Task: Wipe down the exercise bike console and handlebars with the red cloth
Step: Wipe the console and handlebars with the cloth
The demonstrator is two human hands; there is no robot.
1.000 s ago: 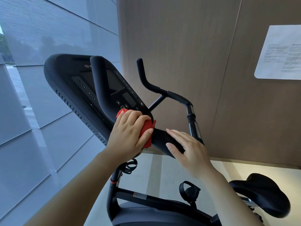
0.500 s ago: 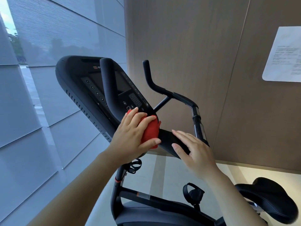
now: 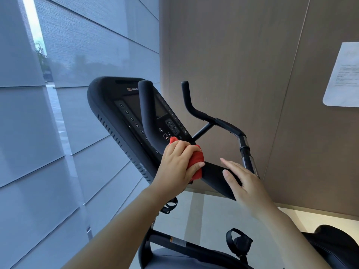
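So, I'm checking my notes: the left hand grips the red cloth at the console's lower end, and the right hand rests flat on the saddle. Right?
Not quite: the head view shows the right hand resting flat on the near handlebar, not the saddle. The left hand does grip the red cloth at the lower end of the console.

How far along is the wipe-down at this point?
Done: no surface visibly shows as wiped. In hand: the left hand grips the red cloth on the near handlebar, by the console's lower edge; the right hand rests flat on that bar. Left: the far handlebar, and apparently the console face.
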